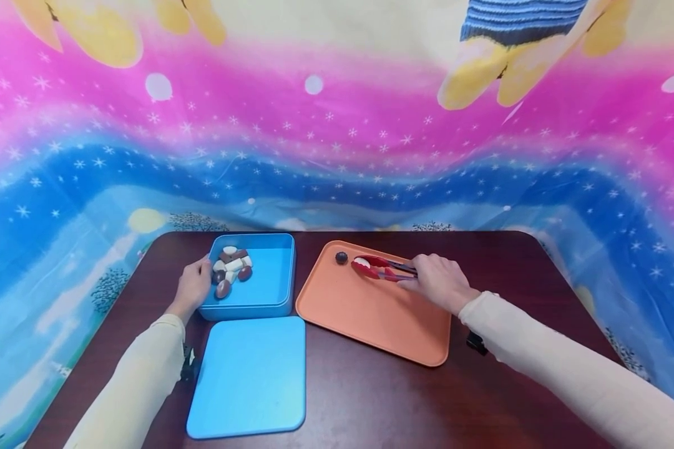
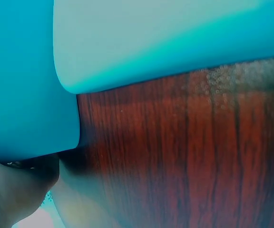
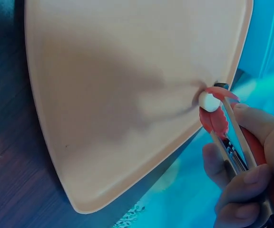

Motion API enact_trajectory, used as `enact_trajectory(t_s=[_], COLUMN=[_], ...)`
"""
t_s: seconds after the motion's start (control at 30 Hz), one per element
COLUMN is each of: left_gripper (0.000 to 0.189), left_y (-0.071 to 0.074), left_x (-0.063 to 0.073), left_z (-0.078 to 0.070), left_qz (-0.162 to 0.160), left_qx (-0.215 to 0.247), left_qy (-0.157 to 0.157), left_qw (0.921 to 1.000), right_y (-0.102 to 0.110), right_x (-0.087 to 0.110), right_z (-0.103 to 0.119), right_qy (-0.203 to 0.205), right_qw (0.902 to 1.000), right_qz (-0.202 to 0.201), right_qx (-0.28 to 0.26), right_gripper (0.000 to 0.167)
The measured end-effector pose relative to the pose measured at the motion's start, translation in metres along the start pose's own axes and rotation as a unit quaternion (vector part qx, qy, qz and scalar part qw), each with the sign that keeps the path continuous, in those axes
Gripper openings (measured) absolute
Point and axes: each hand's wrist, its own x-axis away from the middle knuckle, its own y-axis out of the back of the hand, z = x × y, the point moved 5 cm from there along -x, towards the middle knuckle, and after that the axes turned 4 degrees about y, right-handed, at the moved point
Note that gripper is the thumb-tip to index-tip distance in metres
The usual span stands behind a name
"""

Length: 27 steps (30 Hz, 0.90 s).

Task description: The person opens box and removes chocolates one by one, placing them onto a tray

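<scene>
My right hand (image 1: 439, 280) grips red-tipped tongs (image 1: 390, 265) over the orange tray (image 1: 390, 321). Between the tong tips sits a small round white piece (image 3: 209, 101), plain in the right wrist view. A dark brown ball (image 1: 341, 257) lies on the tray just left of the tips. At the left wall of a blue box (image 1: 275, 310), my left hand (image 1: 192, 285) holds the side near the rim; its fingers are partly hidden. Several brown and white pieces (image 1: 234, 264), like chocolates, are gathered in the box's left part.
A flat blue lid (image 1: 249, 377) lies on the dark wooden table (image 1: 359, 399) in front of the box. Behind the table hangs a colourful patterned cloth (image 1: 337, 137). The tray stands close to the box's right side, at an angle.
</scene>
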Motion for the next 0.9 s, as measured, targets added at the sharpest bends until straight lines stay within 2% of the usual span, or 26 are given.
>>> enact_trajectory(t_s=[0.17, 0.53, 0.9], left_gripper=[0.058, 0.057, 0.057], left_y=[0.0, 0.0, 0.001], left_x=[-0.001, 0.001, 0.002], left_z=[-0.002, -0.002, -0.001], left_qz=[-0.003, -0.002, 0.004], left_qx=[-0.004, -0.008, -0.008], left_qy=[0.0, 0.002, 0.008], left_qw=[1.0, 1.0, 0.9999], right_y=[-0.001, -0.002, 0.006], right_x=[-0.004, -0.001, 0.003], right_z=[-0.003, -0.013, -0.019], right_qy=[-0.01, -0.029, -0.056], right_qw=[0.9999, 0.9994, 0.9973], right_qz=[0.006, 0.006, 0.016], right_qx=[0.005, -0.019, -0.045], right_gripper=[0.049, 0.064, 0.089])
